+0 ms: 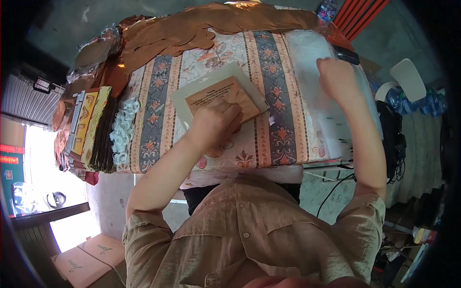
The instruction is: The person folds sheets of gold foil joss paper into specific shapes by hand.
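Fingers (229, 113) of the left hand (211, 124) are pressed together and curled down onto a brown card (230, 93), holding its near part against the sheet below. The card bears lines of dark print, too small to read, and lies tilted on a larger cream sheet (211, 79), near the middle of the table (281, 139), which is covered by a floral striped cloth

The right hand (336, 79) rests further out and to the right, on a pile of clear plastic sleeves (309, 53) at the table's right side. Its fingers are folded under and turned away from the camera, so I cannot tell whether they pinch the plastic or only lie on it. A small black object (346, 55) sits just beside this hand, toward the far corner

Copper-coloured foil pieces (216, 24) lie heaped along the far edge of the table. At the left edge stands a stack of flat packets (89, 127), with white curled ribbons (122, 132) just beside it on the cloth. Red rods (357, 14) lean beyond the far right corner, and water bottles (418, 101) lie off to the right. On the floor at lower left sit cardboard boxes (91, 257)
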Motion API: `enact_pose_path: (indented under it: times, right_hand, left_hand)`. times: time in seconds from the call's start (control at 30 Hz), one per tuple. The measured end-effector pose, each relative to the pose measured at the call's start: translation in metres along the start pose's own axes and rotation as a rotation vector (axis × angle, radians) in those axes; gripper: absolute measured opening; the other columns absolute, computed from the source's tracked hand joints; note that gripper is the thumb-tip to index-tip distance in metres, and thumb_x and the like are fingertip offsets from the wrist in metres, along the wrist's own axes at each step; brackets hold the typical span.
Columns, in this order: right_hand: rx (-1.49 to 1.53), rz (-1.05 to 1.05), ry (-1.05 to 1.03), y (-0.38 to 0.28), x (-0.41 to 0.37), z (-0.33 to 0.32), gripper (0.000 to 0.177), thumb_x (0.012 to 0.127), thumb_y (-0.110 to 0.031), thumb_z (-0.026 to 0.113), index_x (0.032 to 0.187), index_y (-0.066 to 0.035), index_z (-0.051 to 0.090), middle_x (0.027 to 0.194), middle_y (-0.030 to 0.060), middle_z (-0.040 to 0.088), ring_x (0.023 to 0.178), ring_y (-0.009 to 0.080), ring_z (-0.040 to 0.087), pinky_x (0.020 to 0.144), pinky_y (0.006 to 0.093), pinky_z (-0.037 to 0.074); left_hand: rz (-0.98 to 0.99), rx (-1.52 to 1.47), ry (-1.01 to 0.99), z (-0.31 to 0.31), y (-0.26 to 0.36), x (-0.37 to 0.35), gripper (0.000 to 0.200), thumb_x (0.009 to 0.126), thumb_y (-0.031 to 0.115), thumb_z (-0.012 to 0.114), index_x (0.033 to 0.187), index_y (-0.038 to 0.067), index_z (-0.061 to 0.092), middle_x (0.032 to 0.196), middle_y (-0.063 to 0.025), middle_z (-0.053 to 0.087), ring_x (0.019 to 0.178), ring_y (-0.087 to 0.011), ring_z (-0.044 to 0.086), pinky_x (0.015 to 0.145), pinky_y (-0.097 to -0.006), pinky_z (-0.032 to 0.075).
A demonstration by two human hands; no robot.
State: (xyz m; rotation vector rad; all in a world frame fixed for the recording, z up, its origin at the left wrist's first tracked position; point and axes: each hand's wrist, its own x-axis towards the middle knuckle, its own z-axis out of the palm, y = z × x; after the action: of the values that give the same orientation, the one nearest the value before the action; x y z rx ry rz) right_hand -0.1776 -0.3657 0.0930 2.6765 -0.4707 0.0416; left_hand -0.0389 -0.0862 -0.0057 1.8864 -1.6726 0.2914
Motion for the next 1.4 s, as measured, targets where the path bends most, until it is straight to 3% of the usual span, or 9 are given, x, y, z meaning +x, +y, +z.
enact_pose_path:
  times: [0.1, 0.17, 0.47, 0.6, 0.7, 0.77, 0.87, 1.2, 1.4]
  right_hand:
    - [0.555, -0.238, -0.089, -0.029, -0.033, -0.022, 0.011, 0.078, -0.011, 0.064, 0.086, -0.003, 0.061, 0.084, 0.0156, 0.066, 0.074, 0.0343, 0.066, 0.062, 0.0464, 0.051]
    - [0.641, -0.379, 0.031, -0.058, -0.048, -0.007, 0.013, 0.080, -0.014, 0.065, 0.087, -0.005, 0.059, 0.082, 0.0130, 0.065, 0.072, 0.0348, 0.064, 0.062, 0.0455, 0.051]
    - [0.430, -0.292, 0.208, -0.115, -0.050, 0.023, 0.015, 0.082, -0.016, 0.066, 0.087, -0.008, 0.055, 0.072, 0.0092, 0.061, 0.065, 0.0256, 0.065, 0.054, 0.0407, 0.051]
    - [0.475, -0.269, 0.240, -0.122, -0.045, 0.030, 0.018, 0.083, -0.016, 0.066, 0.092, -0.007, 0.054, 0.076, 0.0097, 0.061, 0.067, 0.0276, 0.065, 0.056, 0.0407, 0.050]
    - [0.699, -0.157, 0.237, -0.110, -0.054, 0.010, 0.019, 0.083, -0.019, 0.066, 0.092, -0.006, 0.054, 0.079, 0.0100, 0.062, 0.070, 0.0304, 0.064, 0.059, 0.0418, 0.050]
    - [0.769, -0.141, 0.007, -0.095, -0.062, 0.002, 0.020, 0.083, -0.020, 0.067, 0.089, -0.005, 0.055, 0.083, 0.0105, 0.062, 0.073, 0.0327, 0.063, 0.063, 0.0432, 0.050]
    - [0.688, -0.195, -0.053, -0.090, -0.071, 0.009, 0.018, 0.082, -0.020, 0.067, 0.084, -0.005, 0.056, 0.083, 0.0112, 0.062, 0.073, 0.0326, 0.063, 0.063, 0.0440, 0.050]
    - [0.609, -0.211, 0.172, -0.115, -0.054, 0.020, 0.015, 0.081, -0.017, 0.068, 0.081, -0.006, 0.059, 0.081, 0.0110, 0.060, 0.074, 0.0325, 0.062, 0.065, 0.0426, 0.050]
    - [0.818, -0.265, 0.155, -0.106, -0.057, 0.021, 0.011, 0.079, -0.012, 0.068, 0.087, -0.006, 0.062, 0.081, 0.0102, 0.060, 0.075, 0.0331, 0.062, 0.066, 0.0429, 0.050]
  left_hand:
    - [0.006, -0.005, 0.024, 0.001, 0.000, 0.001, 0.012, 0.079, 0.017, 0.067, 0.083, 0.010, 0.059, 0.076, -0.0072, 0.062, 0.075, -0.0264, 0.063, 0.061, -0.0385, 0.052]
    - [-0.002, 0.003, 0.024, 0.001, 0.001, 0.001, 0.012, 0.079, 0.017, 0.067, 0.082, 0.010, 0.059, 0.073, -0.0071, 0.062, 0.074, -0.0265, 0.063, 0.061, -0.0386, 0.052]
    - [-0.022, -0.012, -0.023, -0.002, 0.002, 0.001, 0.013, 0.081, 0.019, 0.067, 0.079, 0.009, 0.059, 0.073, -0.0081, 0.062, 0.069, -0.0281, 0.063, 0.059, -0.0403, 0.052]
    - [-0.026, -0.005, -0.017, -0.002, 0.002, 0.000, 0.015, 0.081, 0.021, 0.066, 0.078, 0.009, 0.059, 0.074, -0.0090, 0.063, 0.068, -0.0293, 0.063, 0.059, -0.0408, 0.052]
    - [-0.044, -0.036, -0.038, -0.003, 0.002, 0.001, 0.017, 0.077, 0.016, 0.071, 0.090, 0.008, 0.065, 0.076, -0.0090, 0.063, 0.073, -0.0293, 0.063, 0.062, -0.0409, 0.052]
    - [-0.022, -0.062, -0.035, -0.004, 0.002, 0.002, 0.015, 0.076, 0.016, 0.071, 0.086, 0.008, 0.064, 0.078, -0.0087, 0.064, 0.075, -0.0291, 0.063, 0.063, -0.0409, 0.052]
    - [-0.005, -0.079, -0.046, -0.007, 0.004, 0.003, 0.013, 0.075, 0.016, 0.071, 0.083, 0.008, 0.064, 0.079, -0.0085, 0.065, 0.076, -0.0292, 0.064, 0.063, -0.0404, 0.053]
    - [-0.017, -0.047, -0.047, -0.007, 0.004, 0.003, 0.011, 0.076, 0.016, 0.069, 0.078, 0.008, 0.062, 0.082, -0.0078, 0.064, 0.079, -0.0283, 0.063, 0.065, -0.0397, 0.053]
    - [0.004, -0.065, -0.067, -0.006, 0.002, 0.002, 0.012, 0.079, 0.018, 0.066, 0.078, 0.008, 0.061, 0.081, -0.0075, 0.063, 0.079, -0.0282, 0.062, 0.068, -0.0401, 0.052]
